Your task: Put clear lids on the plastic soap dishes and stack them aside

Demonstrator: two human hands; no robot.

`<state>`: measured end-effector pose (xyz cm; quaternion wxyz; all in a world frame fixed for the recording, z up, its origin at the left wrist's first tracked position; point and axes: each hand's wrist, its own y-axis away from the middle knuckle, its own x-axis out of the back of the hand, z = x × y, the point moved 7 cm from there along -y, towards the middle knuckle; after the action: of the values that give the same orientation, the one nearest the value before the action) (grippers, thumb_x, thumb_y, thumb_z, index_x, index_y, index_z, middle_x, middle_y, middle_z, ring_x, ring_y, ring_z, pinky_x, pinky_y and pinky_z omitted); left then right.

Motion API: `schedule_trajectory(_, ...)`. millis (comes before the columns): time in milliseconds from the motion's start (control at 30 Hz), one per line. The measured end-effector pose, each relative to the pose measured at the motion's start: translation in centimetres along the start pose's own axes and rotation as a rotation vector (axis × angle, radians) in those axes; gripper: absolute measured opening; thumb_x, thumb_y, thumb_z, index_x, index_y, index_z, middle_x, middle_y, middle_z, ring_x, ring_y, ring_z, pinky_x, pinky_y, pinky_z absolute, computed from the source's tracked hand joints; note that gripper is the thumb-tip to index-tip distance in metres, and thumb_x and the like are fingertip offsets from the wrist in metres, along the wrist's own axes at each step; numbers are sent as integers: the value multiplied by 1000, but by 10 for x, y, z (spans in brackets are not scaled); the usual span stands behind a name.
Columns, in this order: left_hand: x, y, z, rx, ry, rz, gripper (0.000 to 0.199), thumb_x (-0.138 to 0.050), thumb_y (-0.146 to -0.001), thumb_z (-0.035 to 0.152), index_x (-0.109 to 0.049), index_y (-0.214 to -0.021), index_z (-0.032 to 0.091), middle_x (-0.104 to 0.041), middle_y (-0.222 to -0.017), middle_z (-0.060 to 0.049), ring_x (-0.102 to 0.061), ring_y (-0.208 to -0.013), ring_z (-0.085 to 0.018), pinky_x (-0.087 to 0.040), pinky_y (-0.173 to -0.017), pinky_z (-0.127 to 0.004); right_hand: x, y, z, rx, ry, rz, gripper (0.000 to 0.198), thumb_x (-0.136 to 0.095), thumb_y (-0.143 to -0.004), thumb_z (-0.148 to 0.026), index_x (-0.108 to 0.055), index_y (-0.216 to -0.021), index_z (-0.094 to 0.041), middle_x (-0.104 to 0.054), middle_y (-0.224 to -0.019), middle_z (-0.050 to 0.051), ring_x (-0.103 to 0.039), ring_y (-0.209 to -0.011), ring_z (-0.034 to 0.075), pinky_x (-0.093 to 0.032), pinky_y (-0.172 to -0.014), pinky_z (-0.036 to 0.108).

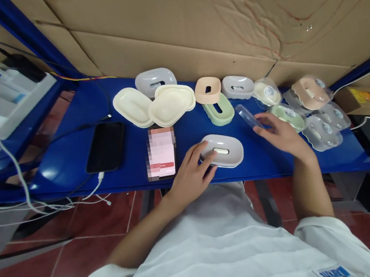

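Note:
A pale grey oval soap dish [232, 150] with a white piece in its middle slot lies near the table's front edge. My left hand [192, 170] grips its left end, fingers over the rim and inside, thumb at the near side. Between the thumb and fingers of my right hand [281, 135] is a clear plastic cover [247, 117], tilted just above the table. Beyond the dish sit a green soap dish [225, 114], a peach one [208, 90] and another grey one [238, 87].
Cream oval trays [172, 105] overlap at the back left, before a grey dish [155, 82]. Several clear-covered dishes [311, 92] cluster at the right. A lit phone [162, 153] and a dark phone [105, 146] lie left, near white cables [18, 174]. A cardboard wall [153, 26] stands behind.

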<state>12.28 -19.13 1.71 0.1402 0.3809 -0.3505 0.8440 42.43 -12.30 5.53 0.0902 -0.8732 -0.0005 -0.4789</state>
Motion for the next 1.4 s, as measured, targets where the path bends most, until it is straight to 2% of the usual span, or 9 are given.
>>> schedule_trajectory(133,0,0,0,30,32,-5,65,-60,-108,27,-36,-167,25,-50,-160,-19,-54,-148,-33,-54,-118,-51,-7,57,-35,108,-134,-83,45,-66,-104,-45,-62,-147,-31,-70,-147,7,-72,-129,28,-60,-113,49)
schedule_trajectory(267,-1,0,-4,84,79,-10,76,-61,-108,32,-22,-173,27,-37,-171,-21,-54,-149,-32,-55,-116,-47,-34,77,-81,357,-114,-177,47,-61,-107,-29,-57,-154,-32,-59,-160,6,-50,-155,28,-46,-128,55)
schedule_trajectory(367,-2,1,-9,100,117,-9,77,-63,-107,35,-23,-173,29,-34,-173,-21,-54,-149,-32,-54,-117,-49,-50,79,-94,480,-42,-142,48,-58,-107,-23,-56,-154,-31,-56,-163,7,-44,-159,29,-40,-130,63)
schedule_trajectory(500,-4,2,-12,89,95,-2,73,-65,-107,35,-29,-170,29,-48,-165,-18,-53,-149,-33,-51,-120,-53,-61,84,-91,585,11,-61,53,-58,-104,-18,-55,-156,-30,-57,-162,9,-46,-157,31,-36,-131,67)
schedule_trajectory(600,-4,3,-13,94,94,21,71,-66,-106,37,-32,-168,29,-51,-163,-18,-54,-149,-33,-51,-121,-54,-67,87,-86,609,44,-44,57,-55,-105,-17,-50,-160,-32,-57,-162,8,-45,-158,31,-33,-132,70)
schedule_trajectory(833,-6,2,-14,121,91,-1,75,-66,-106,40,-30,-169,25,-50,-165,-19,-53,-150,-32,-51,-121,-51,-72,86,-86,643,107,-30,74,-49,-107,-12,-25,-173,-33,-49,-168,9,-38,-161,31,-30,-133,70)
schedule_trajectory(1100,-7,4,-15,124,94,11,72,-66,-106,41,-33,-167,24,-52,-163,-19,-54,-150,-32,-51,-121,-52,-80,89,-81,647,195,-70,80,-47,-104,-5,-23,-173,-37,-50,-168,7,-31,-164,31,-24,-133,74)
schedule_trajectory(1300,-7,3,-14,121,89,1,71,-62,-107,43,-31,-168,26,-51,-165,-19,-53,-151,-33,-52,-121,-52,-73,82,-76,578,114,-77,83,-65,-104,-20,-23,-173,-43,-11,-183,5,-18,-168,37,-33,-132,67)
schedule_trajectory(1400,-7,3,-12,111,108,-21,68,-60,-109,42,-31,-169,27,-50,-165,-18,-53,-152,-32,-51,-122,-51,-70,77,-72,503,52,-78,86,-70,-102,-28,-23,-172,-45,-8,-184,2,-19,-168,36,-36,-132,63)
